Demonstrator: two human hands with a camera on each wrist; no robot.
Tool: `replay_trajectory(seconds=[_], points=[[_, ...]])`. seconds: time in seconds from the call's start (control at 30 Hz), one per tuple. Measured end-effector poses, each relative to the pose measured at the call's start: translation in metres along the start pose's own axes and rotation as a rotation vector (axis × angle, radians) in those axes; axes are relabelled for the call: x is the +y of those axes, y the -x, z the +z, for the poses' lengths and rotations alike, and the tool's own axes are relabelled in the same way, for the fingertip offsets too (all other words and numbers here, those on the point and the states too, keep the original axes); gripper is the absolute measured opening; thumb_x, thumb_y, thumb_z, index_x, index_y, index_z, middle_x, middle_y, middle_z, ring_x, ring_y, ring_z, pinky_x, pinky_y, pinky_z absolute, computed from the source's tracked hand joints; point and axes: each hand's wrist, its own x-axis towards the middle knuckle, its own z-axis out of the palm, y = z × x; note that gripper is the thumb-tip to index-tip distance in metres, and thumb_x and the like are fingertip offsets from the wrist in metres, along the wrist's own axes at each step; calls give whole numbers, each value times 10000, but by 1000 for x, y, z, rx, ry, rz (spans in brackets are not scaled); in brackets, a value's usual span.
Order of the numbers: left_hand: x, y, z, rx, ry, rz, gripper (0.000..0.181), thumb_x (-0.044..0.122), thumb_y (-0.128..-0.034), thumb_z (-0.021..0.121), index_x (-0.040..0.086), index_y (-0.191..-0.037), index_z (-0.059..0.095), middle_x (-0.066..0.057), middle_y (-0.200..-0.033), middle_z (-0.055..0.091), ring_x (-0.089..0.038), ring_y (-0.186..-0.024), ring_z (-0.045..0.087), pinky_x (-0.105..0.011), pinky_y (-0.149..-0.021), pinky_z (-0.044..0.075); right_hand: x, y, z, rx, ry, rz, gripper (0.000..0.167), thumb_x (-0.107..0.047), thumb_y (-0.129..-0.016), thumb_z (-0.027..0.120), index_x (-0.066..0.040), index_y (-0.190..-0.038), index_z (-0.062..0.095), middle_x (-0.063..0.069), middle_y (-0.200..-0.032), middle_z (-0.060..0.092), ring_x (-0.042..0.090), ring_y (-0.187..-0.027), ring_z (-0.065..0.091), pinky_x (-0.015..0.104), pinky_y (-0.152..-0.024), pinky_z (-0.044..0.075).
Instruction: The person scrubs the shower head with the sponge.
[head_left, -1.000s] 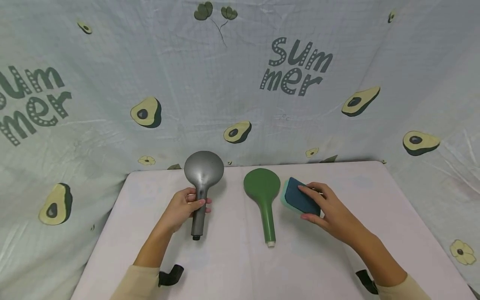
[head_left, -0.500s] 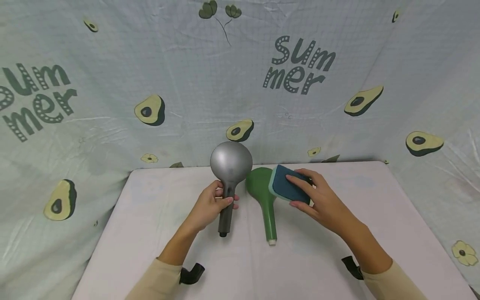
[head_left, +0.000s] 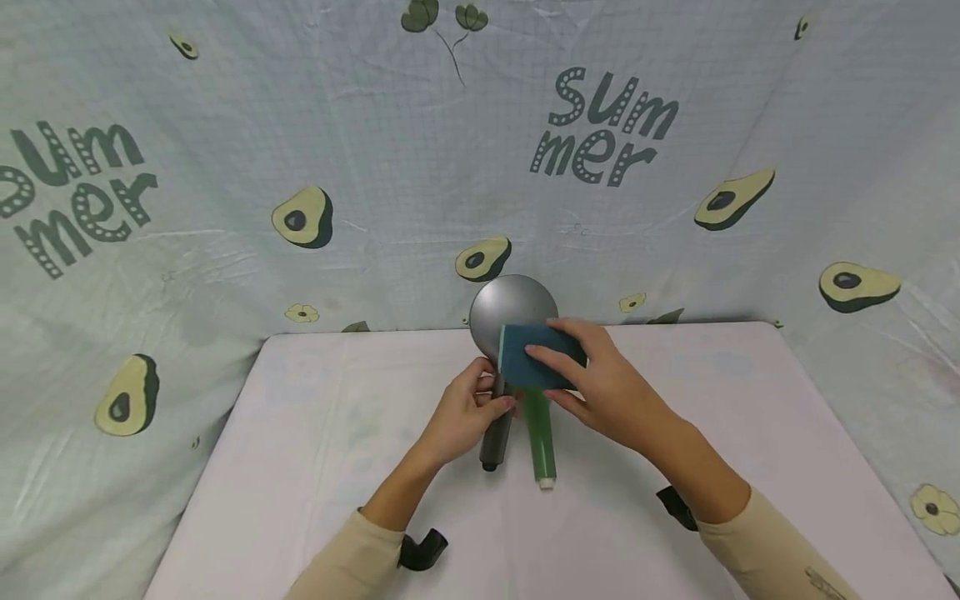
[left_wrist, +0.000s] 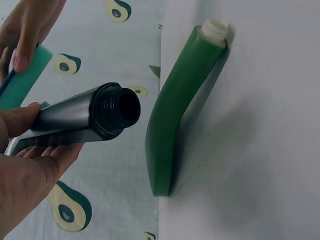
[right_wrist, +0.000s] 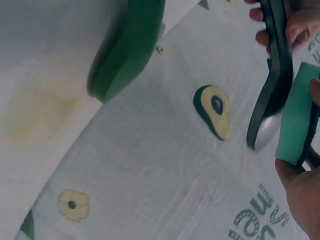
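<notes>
A grey hand shower head (head_left: 513,298) is held up off the table, its handle gripped by my left hand (head_left: 467,414). In the left wrist view the open threaded end of its handle (left_wrist: 112,111) faces the camera. My right hand (head_left: 615,387) pinches a sponge (head_left: 521,368), dark blue on one side and teal (right_wrist: 296,117) on the other. The sponge's teal side is turned toward the grey shower head; whether they touch I cannot tell. Beneath them a green hand shower head (head_left: 541,442) lies on the table, its round part hidden in the head view.
The table (head_left: 337,417) has a pale pinkish cover. Behind it hangs a white cloth (head_left: 405,167) printed with avocados and lettering. Black curved pieces (head_left: 423,550) show by both forearms.
My left hand has carried the grey shower head right and up, over the green one. My right hand has brought the sponge left, in front of it. The green shower head stays put.
</notes>
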Motion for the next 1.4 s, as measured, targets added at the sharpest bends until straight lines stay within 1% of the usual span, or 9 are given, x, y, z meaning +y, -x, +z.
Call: replay_trajectory(seconds=[0.13,0.27,0.43,0.67,0.77,1.0,1.13,1.23,1.4], points=[[-1,-2,10,-5,-37,84,507,24,-1015,627,18,-1479,422,-241,-1252,680,-386,-974,744,-295,-877,611,-6,-12,1,16,24,-98,677,-244,-821,889,-208,-1435,605,232,-1464,475,395,-1298,519,520,-1024,548],[2,-2,15,6,-50,88,537,43,-1007,652,51,-1497,431,-209,-1247,682,-321,-957,760,-275,-863,607,-6,-26,-6,35,81,-115,658,-280,-836,875,-225,-1435,607,227,-1436,499,391,-1238,558,499,-996,566],[2,-1,20,3,-27,68,476,10,-992,660,37,-1434,485,-220,-1206,712,-311,-972,763,-277,-890,610,2,-46,-22,64,69,-50,636,-245,-859,860,-194,-1441,608,245,-1472,490,436,-1279,536,540,-1029,537],[-1,0,24,21,-50,74,367,12,-1007,635,20,-1358,529,-213,-1208,724,-312,-945,759,-248,-882,599,24,-68,-37,72,65,134,559,-266,-932,781,-149,-1446,594,264,-1505,464,478,-1358,481,611,-1099,454],[-1,1,25,33,-70,81,369,38,-1027,615,15,-1383,521,-232,-1208,720,-325,-938,756,-243,-861,597,24,-66,-36,80,78,133,552,-261,-938,776,-128,-1443,597,268,-1502,466,488,-1337,491,620,-1098,444],[-2,0,24,97,-97,115,378,61,-1044,593,-1,-1408,517,-235,-1145,718,-334,-880,732,-267,-780,600,-7,-37,-13,73,157,-29,659,-239,-866,859,-130,-1459,592,268,-1482,483,465,-1212,544,555,-1013,538],[-4,0,25,143,-99,133,311,58,-1044,590,-24,-1342,554,-267,-1062,690,-318,-856,709,-271,-758,586,-24,-24,-2,48,191,-85,678,-246,-857,868,-129,-1462,586,264,-1482,482,431,-1212,545,519,-1017,545],[-4,-1,26,158,-83,154,272,72,-1046,594,-30,-1297,564,-290,-1045,676,-318,-853,702,-281,-772,591,-27,-22,-3,47,198,-96,656,-223,-870,853,-132,-1462,586,253,-1493,479,420,-1247,534,504,-1039,533],[-3,-2,27,127,16,174,354,67,-1068,549,-13,-1404,472,-294,-1178,650,-334,-877,713,-333,-796,625,-15,-35,-17,71,130,-35,640,-170,-886,832,-145,-1472,576,256,-1504,458,457,-1280,510,553,-1052,521]])
